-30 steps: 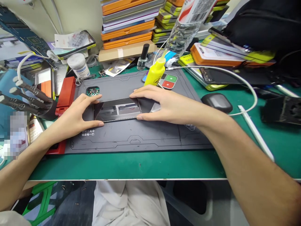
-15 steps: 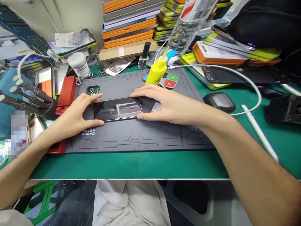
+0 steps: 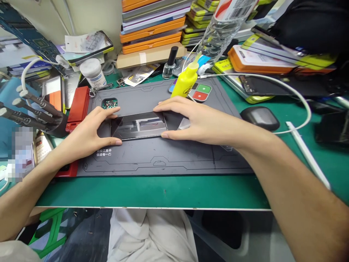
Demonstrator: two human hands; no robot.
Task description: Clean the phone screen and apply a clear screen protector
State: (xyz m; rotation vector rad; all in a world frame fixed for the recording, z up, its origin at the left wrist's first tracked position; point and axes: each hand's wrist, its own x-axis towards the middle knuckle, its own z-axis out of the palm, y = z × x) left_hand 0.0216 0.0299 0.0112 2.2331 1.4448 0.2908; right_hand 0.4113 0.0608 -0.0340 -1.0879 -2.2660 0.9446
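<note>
A smartphone (image 3: 139, 125) lies lengthwise on the dark grey work mat (image 3: 152, 153), its glossy black screen up and full of reflections. My left hand (image 3: 99, 125) grips its left end, thumb on the near long edge and fingers on the far edge. Toward its right end my right hand (image 3: 188, 118) holds it the same way, thumb near and fingers far. The palm and fingers hide part of that end. Just beyond my left fingertips, small metal parts sit in a recess (image 3: 109, 103) of the mat.
Behind my right hand stands a yellow squeeze bottle (image 3: 184, 82). A red holder (image 3: 78, 105) and a rack of screwdrivers (image 3: 51, 118) are at left. A white cable (image 3: 300, 94) loops around a black case (image 3: 260, 118) at right. Stacked orange boxes (image 3: 152, 34) line the back.
The camera view has shifted slightly, so the scene sits a little further right. Both hands keep their grip on the smartphone, which stays in place on the mat.
</note>
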